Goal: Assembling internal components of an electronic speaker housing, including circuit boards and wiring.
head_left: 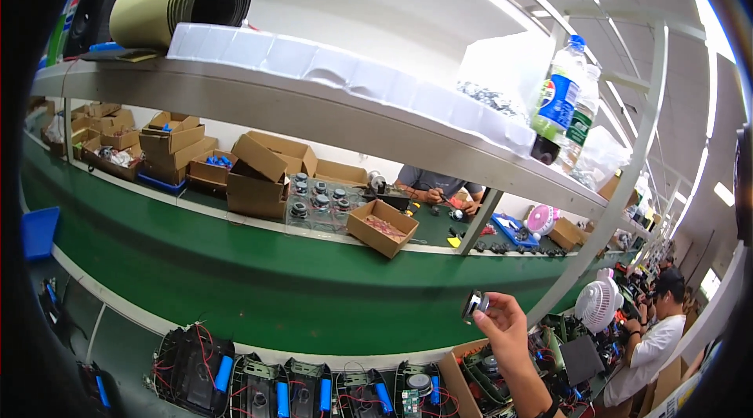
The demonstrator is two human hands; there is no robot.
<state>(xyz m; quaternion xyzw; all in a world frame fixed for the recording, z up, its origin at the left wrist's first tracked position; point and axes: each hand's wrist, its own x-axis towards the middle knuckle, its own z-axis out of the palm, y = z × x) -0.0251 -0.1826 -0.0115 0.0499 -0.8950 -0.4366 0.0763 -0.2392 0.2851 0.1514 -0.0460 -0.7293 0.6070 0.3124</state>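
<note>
My right hand [510, 333] is raised in front of the green conveyor belt [314, 292]. A small round speaker driver [474, 306], with a dark rim and a silvery magnet, is pinched between its thumb and fingers and tilted on edge. Beneath it stands a cardboard box [454, 381] with dark green housings and a speaker inside. To the left of that box, several open dark housings [259, 387] line the bench, with blue cylindrical batteries [224, 373] and red wires. One housing also holds a green circuit board [411, 402]. My left hand is out of view.
Across the belt, a person [439, 183] works beside speakers in a clear tray [314, 210] and cardboard boxes [382, 227]. An overhead shelf [329, 108] carries a foam roll and bottles [558, 96]. A slanted post [604, 230], a white fan [600, 304] and another person [659, 339] are at right.
</note>
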